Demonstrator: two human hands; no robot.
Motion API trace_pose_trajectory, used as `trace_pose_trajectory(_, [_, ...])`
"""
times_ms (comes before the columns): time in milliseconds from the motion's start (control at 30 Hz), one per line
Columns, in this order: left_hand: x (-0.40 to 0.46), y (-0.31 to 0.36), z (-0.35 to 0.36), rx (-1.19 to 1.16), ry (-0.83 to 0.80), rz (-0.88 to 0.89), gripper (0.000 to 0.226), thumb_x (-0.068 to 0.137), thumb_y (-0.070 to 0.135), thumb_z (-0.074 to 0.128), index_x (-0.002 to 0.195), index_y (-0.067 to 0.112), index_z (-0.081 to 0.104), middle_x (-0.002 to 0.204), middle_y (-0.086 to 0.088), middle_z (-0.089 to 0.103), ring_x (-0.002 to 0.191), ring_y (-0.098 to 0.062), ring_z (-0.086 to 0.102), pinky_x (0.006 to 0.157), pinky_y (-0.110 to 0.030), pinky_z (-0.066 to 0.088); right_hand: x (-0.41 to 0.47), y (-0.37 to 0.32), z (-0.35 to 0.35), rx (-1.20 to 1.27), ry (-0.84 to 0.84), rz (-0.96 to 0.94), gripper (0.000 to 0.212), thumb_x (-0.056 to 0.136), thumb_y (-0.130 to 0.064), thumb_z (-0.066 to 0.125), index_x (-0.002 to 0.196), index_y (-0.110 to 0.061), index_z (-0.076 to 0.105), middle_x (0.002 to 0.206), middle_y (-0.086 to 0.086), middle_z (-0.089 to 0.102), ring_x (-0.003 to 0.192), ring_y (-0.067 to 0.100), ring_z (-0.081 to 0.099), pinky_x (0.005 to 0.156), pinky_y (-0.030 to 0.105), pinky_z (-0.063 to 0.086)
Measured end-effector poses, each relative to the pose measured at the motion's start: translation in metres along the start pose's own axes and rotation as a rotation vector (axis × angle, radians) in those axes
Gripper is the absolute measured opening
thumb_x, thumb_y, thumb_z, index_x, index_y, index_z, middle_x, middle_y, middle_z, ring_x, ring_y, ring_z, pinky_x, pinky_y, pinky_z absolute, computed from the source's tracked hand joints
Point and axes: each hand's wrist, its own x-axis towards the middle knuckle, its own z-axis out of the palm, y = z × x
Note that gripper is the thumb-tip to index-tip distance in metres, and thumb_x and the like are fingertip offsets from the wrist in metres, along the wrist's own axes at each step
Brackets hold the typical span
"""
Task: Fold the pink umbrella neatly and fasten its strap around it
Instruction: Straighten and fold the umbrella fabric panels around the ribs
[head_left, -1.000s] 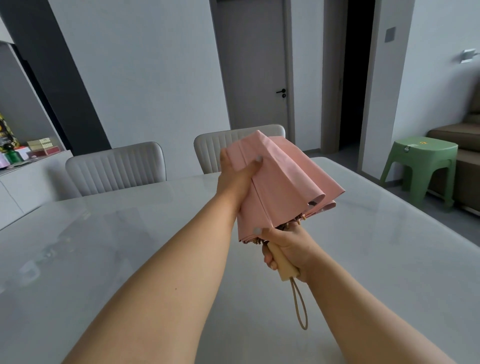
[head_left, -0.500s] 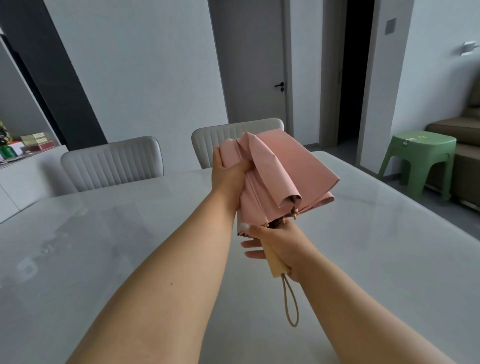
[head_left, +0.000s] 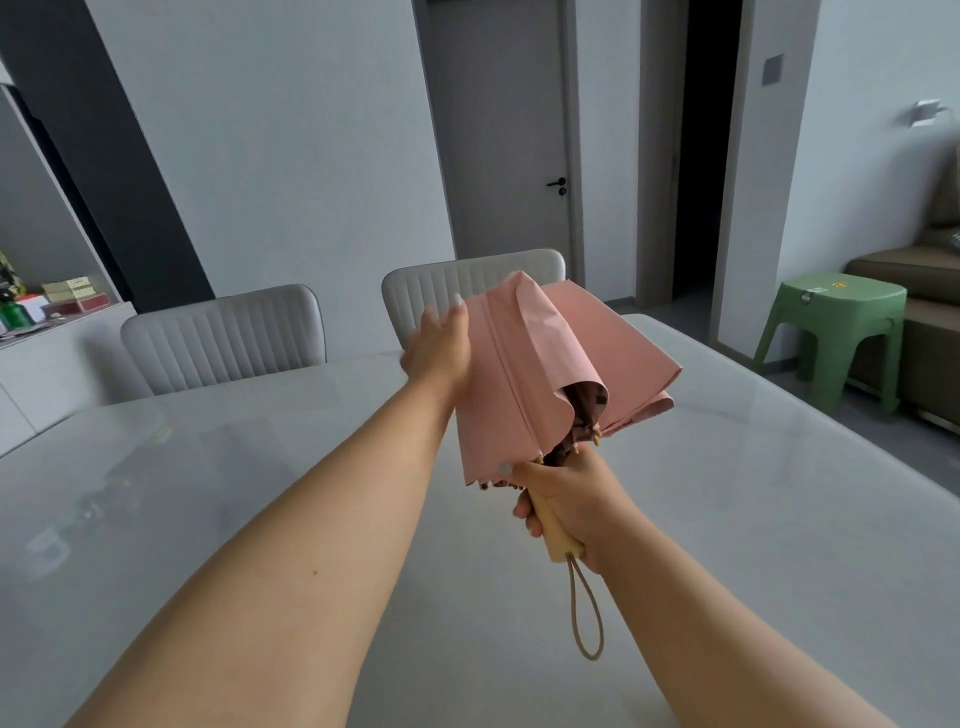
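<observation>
The pink umbrella (head_left: 540, 374) is held above the table, collapsed, with its canopy in loose, uneven folds that flare to the right. My right hand (head_left: 569, 501) grips the pale wooden handle (head_left: 556, 535) just below the canopy's rim, and a tan cord loop (head_left: 587, 616) hangs from the handle's end. My left hand (head_left: 439, 345) lies against the canopy's upper left side. Its thumb is straight and the hand is motion-blurred. Its fingers are partly hidden behind the fabric. I cannot pick out the strap among the folds.
A glossy white table (head_left: 753, 519) stretches under both arms. Two grey chairs (head_left: 223, 332) stand at its far edge. A green stool (head_left: 836, 332) and a sofa are on the right, and a sideboard with small items (head_left: 57, 306) is on the left.
My left hand has let go of the bunched fabric near the top and now lies flat on the canopy's left side. The folds have spread and one panel faces me.
</observation>
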Motion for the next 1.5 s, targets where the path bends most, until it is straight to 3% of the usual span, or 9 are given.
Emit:
trace_pose_trajectory(100, [0.006,0.033,-0.021,0.171,0.1,0.215,0.063,0.102,0.052,0.024,0.119,-0.001,0.056,0.124,-0.026,0.056,0.122,-0.039,0.049,0.103,-0.048,0.039,0.002,0.0,-0.002,-0.01,0.005,0.008,0.023,0.083,-0.01,0.066,0.104,-0.006,0.06,0.067,0.014,0.068,0.057,0.03,0.055,0.058,0.038,0.048])
trace_pose_trajectory(200, [0.008,0.063,-0.032,0.346,0.053,0.34,0.056,0.102,0.051,0.022,0.066,0.014,0.044,0.079,-0.011,0.056,0.103,-0.039,0.056,0.087,-0.041,0.044,0.002,-0.002,-0.004,-0.051,0.0,0.014,0.023,0.084,-0.011,0.066,0.105,-0.005,0.059,0.06,0.011,0.066,0.052,0.026,0.054,0.058,0.037,0.048])
trace_pose_trajectory(267, [0.009,0.079,-0.036,0.406,-0.045,0.294,0.057,0.1,0.058,0.019,0.074,0.019,0.051,0.092,-0.004,0.06,0.109,-0.034,0.056,0.099,-0.042,0.043,0.0,-0.003,-0.004,-0.084,-0.011,0.012,0.021,0.085,-0.011,0.066,0.104,-0.006,0.058,0.056,0.009,0.065,0.048,0.023,0.053,0.058,0.035,0.049])
trace_pose_trajectory(400, [0.018,0.09,-0.036,0.466,-0.214,0.134,0.08,0.094,0.071,0.02,0.137,0.014,0.055,0.147,-0.009,0.046,0.133,-0.029,0.045,0.11,-0.042,0.034,-0.002,-0.004,-0.004,-0.129,-0.032,0.0,0.019,0.087,-0.01,0.063,0.104,-0.005,0.057,0.054,0.007,0.065,0.046,0.021,0.053,0.057,0.033,0.05])
trace_pose_trajectory(667, [0.026,0.089,-0.038,0.566,-0.274,0.083,0.084,0.089,0.076,0.032,0.148,0.018,0.039,0.154,-0.006,0.039,0.138,-0.03,0.04,0.108,-0.042,0.033,-0.005,-0.005,-0.003,-0.162,-0.069,-0.048,0.022,0.086,-0.012,0.067,0.103,-0.016,0.054,0.055,0.006,0.064,0.052,0.025,0.054,0.056,0.034,0.052])
trace_pose_trajectory(967, [0.043,0.081,-0.054,0.491,-0.355,0.008,0.087,0.072,0.086,0.039,0.123,0.019,0.063,0.118,-0.005,0.066,0.102,-0.027,0.062,0.094,-0.041,0.041,-0.007,-0.004,0.0,-0.196,-0.083,-0.048,0.014,0.085,-0.013,0.068,0.093,-0.013,0.057,0.054,0.007,0.063,0.044,0.021,0.052,0.051,0.03,0.049])
trace_pose_trajectory(1133, [0.039,0.094,-0.065,0.091,-0.363,-0.042,0.074,0.087,0.072,0.041,0.047,0.014,0.062,0.052,0.0,0.05,0.064,-0.017,0.041,0.073,-0.035,0.034,-0.009,-0.005,0.002,-0.146,-0.105,-0.077,0.01,0.087,-0.003,0.06,0.092,-0.012,0.061,0.051,0.001,0.063,0.039,0.017,0.051,0.046,0.029,0.046])
trace_pose_trajectory(1367, [0.032,0.093,-0.072,0.239,-0.423,-0.01,0.064,0.088,0.066,0.046,0.062,0.014,0.071,0.081,-0.004,0.067,0.084,-0.017,0.053,0.093,-0.04,0.025,-0.008,-0.002,0.001,-0.09,-0.132,-0.062,0.013,0.085,-0.007,0.067,0.097,-0.008,0.061,0.056,0.008,0.064,0.047,0.023,0.053,0.05,0.03,0.048])
trace_pose_trajectory(1500, [0.034,0.092,-0.074,0.003,-0.442,-0.057,0.056,0.084,0.052,0.061,0.04,0.018,0.06,0.061,0.001,0.051,0.07,-0.014,0.043,0.076,-0.034,0.038,-0.007,0.0,0.002,-0.059,-0.152,-0.071,0.018,0.083,-0.005,0.069,0.1,-0.006,0.063,0.075,0.017,0.071,0.053,0.025,0.056,0.05,0.031,0.048])
